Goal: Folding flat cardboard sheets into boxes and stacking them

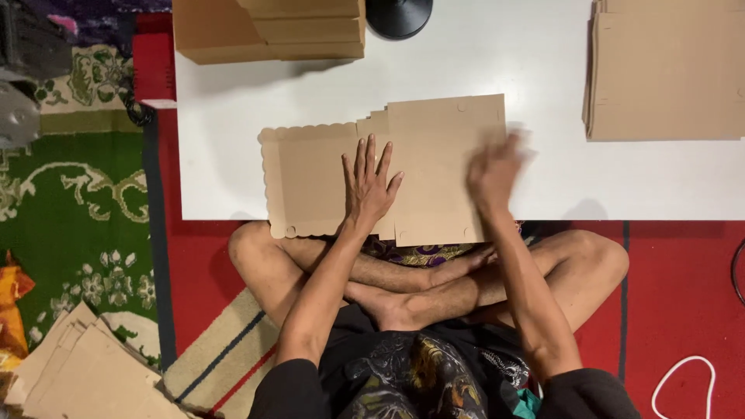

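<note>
Cardboard, a flat die-cut box blank [419,167] with a scalloped left edge, lies at the near edge of the white surface [543,62], its near side overhanging the person's crossed legs. The left hand [369,182] rests flat on the middle of the blank, fingers spread and clamped on nothing. The right hand [495,172] is over the blank's right edge, open but blurred, so contact cannot be told. A stack of flat cardboard sheets [667,74] sits well apart at the right, and folded boxes [268,29] stand at the far left beside a black round base [398,15]. More cardboard [77,372] lies on the patterned rug [77,202].
</note>
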